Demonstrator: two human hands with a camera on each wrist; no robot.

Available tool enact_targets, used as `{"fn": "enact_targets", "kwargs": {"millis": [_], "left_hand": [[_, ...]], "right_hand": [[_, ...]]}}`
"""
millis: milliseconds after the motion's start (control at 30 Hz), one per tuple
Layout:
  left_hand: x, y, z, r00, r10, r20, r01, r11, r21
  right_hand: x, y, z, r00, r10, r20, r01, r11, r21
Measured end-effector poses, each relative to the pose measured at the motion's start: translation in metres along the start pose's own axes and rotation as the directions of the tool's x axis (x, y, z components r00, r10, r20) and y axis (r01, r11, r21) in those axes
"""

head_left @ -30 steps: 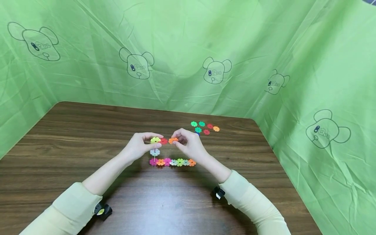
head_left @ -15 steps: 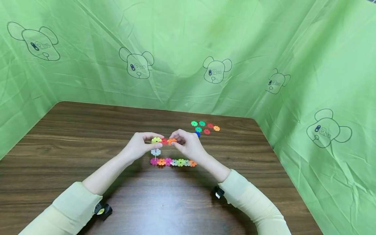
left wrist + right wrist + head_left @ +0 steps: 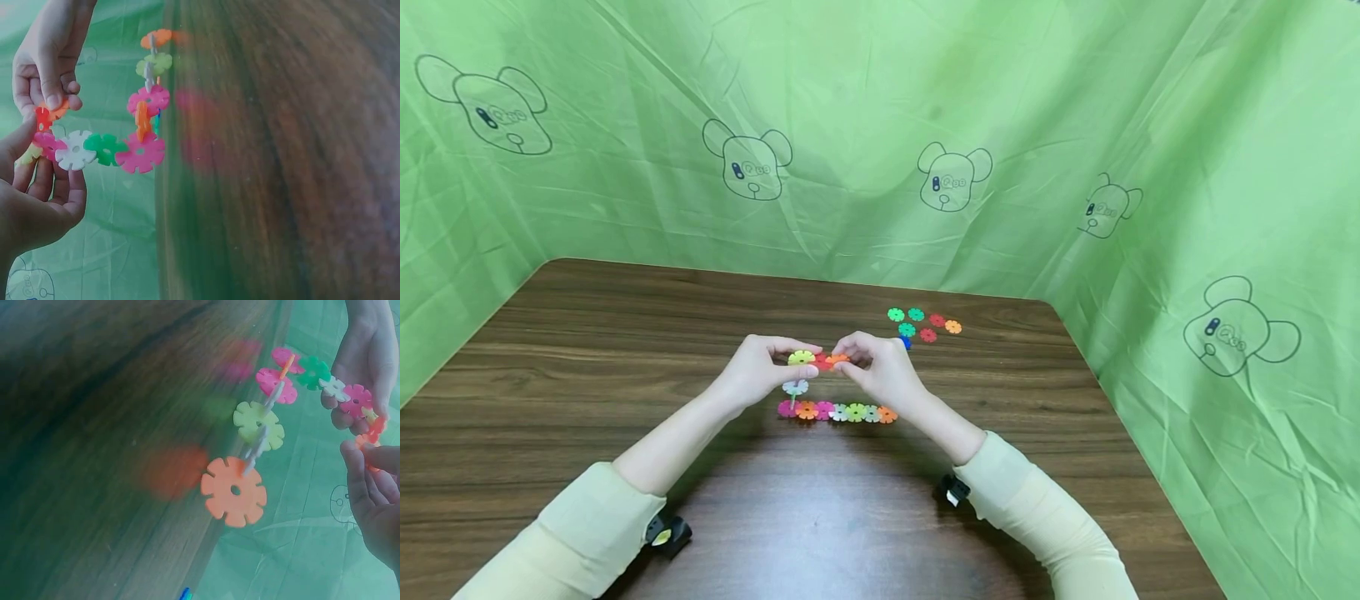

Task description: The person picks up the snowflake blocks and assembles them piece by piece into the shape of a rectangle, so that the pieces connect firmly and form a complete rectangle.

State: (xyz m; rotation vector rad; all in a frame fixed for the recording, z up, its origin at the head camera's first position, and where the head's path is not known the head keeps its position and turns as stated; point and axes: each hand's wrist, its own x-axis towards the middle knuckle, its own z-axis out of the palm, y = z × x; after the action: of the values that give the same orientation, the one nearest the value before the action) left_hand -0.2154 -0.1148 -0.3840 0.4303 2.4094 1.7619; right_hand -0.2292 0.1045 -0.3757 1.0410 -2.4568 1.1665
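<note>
My left hand [image 3: 752, 377] pinches a yellow notched flower disc [image 3: 801, 357] at the upper corner of a chain of interlocking plastic discs. A red disc [image 3: 822, 363] juts from it toward the right. Between right thumb and fingers, my right hand [image 3: 886, 368] pinches an orange disc [image 3: 837, 358], its edge against the red one; how deep the slots mesh is hidden. In the left wrist view, pink, white [image 3: 75, 158] and green [image 3: 103, 150] discs lead from the left hand to a pink corner disc [image 3: 141, 153]. The chain's other row ends in an orange disc [image 3: 219, 494].
Several loose discs lie beyond the right hand, among them a green one [image 3: 896, 314], a red one [image 3: 928, 335], an orange one [image 3: 952, 327] and a blue one [image 3: 906, 342]. Green curtains [image 3: 850, 233] hang around the wooden table [image 3: 625, 333].
My right hand has brought the orange disc left, from a gap away to contact with the red disc. The orange disc now looks flatter, and the chain's lower row has shifted slightly left.
</note>
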Motion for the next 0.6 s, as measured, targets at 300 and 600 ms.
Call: {"fn": "enact_targets", "kwargs": {"millis": [300,600], "left_hand": [[0.0002,-0.0024,0.0032,1.000,-0.009,-0.012,0.009,1.000,-0.001],[-0.0013,-0.0052,0.0036,1.000,-0.003,0.003,0.003,1.000,0.016]], "right_hand": [[0.0003,0.0027,0.0001,1.000,0.008,0.016,-0.009,0.999,0.033],[0.0007,0.0055,-0.0039,0.998,0.006,0.059,-0.009,0.999,0.051]]}}
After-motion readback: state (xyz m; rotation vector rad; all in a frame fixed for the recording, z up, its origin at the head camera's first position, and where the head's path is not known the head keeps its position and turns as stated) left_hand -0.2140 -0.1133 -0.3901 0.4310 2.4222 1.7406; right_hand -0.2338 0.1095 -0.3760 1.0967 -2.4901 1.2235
